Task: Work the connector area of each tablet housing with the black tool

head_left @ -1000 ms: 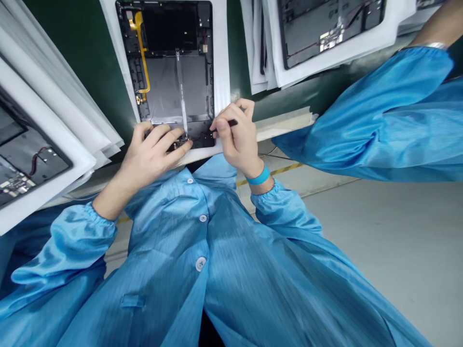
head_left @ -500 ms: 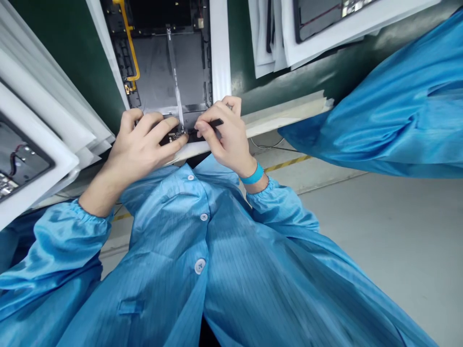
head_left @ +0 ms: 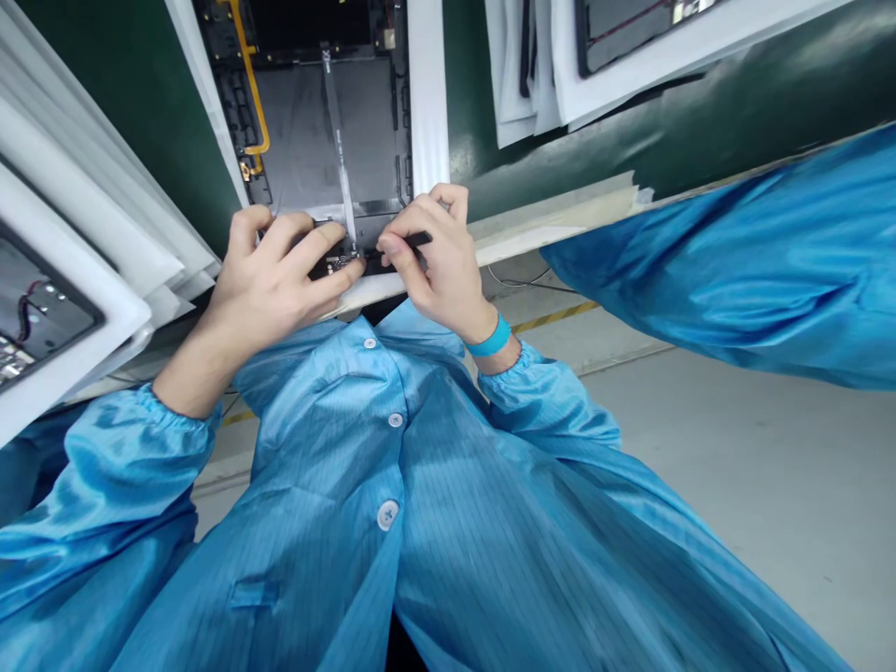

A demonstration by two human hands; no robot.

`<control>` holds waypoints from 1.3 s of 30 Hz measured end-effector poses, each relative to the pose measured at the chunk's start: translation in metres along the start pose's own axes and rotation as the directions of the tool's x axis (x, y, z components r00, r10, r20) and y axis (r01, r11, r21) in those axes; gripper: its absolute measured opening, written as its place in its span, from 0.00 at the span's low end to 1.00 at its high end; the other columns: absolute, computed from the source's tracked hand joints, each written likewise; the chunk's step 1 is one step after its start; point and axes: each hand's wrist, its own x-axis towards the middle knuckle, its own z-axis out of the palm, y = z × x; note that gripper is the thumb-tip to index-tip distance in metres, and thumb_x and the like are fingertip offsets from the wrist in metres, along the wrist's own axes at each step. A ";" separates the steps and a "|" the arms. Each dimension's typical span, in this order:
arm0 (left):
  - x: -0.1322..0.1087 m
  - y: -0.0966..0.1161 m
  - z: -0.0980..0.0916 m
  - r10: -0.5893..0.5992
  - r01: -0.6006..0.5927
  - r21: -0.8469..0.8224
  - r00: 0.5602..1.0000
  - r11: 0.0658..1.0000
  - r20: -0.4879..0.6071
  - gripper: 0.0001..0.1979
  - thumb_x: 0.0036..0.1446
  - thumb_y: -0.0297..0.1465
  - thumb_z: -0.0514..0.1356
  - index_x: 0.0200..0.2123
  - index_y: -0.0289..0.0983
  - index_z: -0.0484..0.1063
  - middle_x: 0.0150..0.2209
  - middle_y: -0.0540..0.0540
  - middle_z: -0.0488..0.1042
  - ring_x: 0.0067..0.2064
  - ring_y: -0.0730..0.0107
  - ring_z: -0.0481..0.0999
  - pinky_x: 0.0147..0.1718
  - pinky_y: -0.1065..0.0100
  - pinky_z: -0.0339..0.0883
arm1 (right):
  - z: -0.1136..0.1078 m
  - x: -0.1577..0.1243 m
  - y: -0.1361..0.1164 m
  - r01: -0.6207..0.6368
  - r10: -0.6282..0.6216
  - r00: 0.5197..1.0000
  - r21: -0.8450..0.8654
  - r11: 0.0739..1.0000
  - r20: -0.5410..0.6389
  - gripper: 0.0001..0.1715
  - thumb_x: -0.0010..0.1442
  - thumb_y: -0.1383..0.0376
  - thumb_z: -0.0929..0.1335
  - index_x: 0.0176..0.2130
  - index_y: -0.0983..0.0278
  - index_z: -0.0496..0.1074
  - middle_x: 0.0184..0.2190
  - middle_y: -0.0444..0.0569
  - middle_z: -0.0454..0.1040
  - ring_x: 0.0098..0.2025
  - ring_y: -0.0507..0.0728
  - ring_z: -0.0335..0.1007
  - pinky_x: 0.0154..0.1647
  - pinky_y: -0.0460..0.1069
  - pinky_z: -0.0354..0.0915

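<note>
Between the left fingers [head_left: 319, 251] lies a small circuit board [head_left: 337, 262].

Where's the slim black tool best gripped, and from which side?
Probably pinch the slim black tool by its shaft in a fingertip grip, coming from the right, as the right hand does. It is thin, its exposed end slants up and right, and its other end faces the lower end of the pale ribbon cable, while the left hand occupies the left side.

On the table [head_left: 467, 93], the device [head_left: 301, 131] lies between the left stack [head_left: 98, 219] and right stack [head_left: 568, 89].
</note>
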 end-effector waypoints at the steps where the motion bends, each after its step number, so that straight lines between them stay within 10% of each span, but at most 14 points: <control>1: 0.000 -0.001 0.001 0.003 -0.003 0.012 1.000 1.000 0.004 0.19 0.83 0.49 0.56 0.60 0.48 0.82 0.69 0.46 0.80 0.71 0.41 0.75 0.73 0.19 0.59 | 0.000 0.000 0.001 0.000 0.000 1.000 0.004 1.000 0.002 0.32 0.86 0.45 0.52 0.47 0.57 0.74 0.41 0.47 0.78 0.49 0.61 0.76 0.68 0.68 0.65; 39: 0.006 -0.013 0.007 0.067 -0.065 0.035 0.997 0.997 -0.043 0.23 0.78 0.54 0.61 0.54 0.42 0.83 0.77 0.43 0.70 0.83 0.28 0.50 0.74 0.17 0.43 | -0.004 0.008 -0.007 -0.041 0.051 0.997 -0.140 0.989 0.066 0.33 0.86 0.43 0.52 0.47 0.57 0.74 0.40 0.47 0.78 0.49 0.62 0.77 0.67 0.67 0.67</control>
